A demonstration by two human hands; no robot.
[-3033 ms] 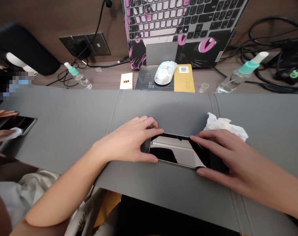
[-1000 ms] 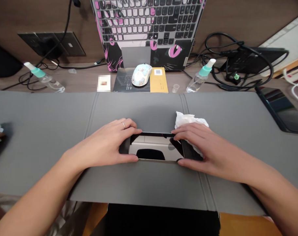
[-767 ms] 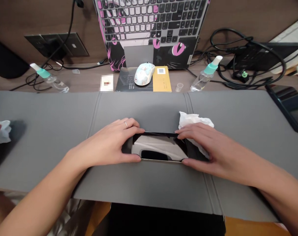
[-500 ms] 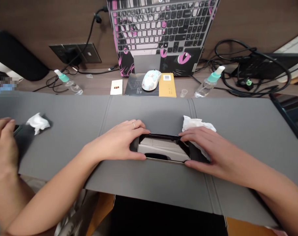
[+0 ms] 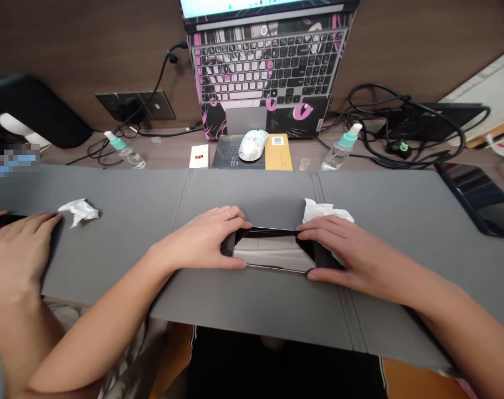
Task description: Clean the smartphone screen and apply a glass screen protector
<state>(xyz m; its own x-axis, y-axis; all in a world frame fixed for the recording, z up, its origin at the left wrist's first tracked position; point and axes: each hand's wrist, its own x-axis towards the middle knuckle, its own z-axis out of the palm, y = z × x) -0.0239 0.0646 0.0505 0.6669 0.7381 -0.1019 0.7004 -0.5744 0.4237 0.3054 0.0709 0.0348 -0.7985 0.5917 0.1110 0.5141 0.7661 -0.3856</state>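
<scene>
A black smartphone (image 5: 272, 250) with a glossy, reflecting screen lies lengthwise on the grey desk mat (image 5: 252, 194). My left hand (image 5: 202, 241), with a ring on one finger, clasps the phone's left end between thumb and fingers. My right hand (image 5: 345, 255) pinches the phone's right end the same way. A crumpled white tissue (image 5: 324, 212) sits on the mat just behind my right hand, partly covered by it.
Behind the mat stand a laptop (image 5: 266, 72) with a pink-and-black cat skin, a mouse (image 5: 253, 145) on a book, a small card (image 5: 199, 155) and two spray bottles (image 5: 125, 151) (image 5: 339, 149). Cables (image 5: 410, 127) lie at the back right. Another person's hand (image 5: 15, 249) and tissue (image 5: 80, 209) lie left.
My hands keep hold of the phone's two ends. The view has tilted up, showing the laptop's screen edge. The person at the left has put their tissue down on the mat.
</scene>
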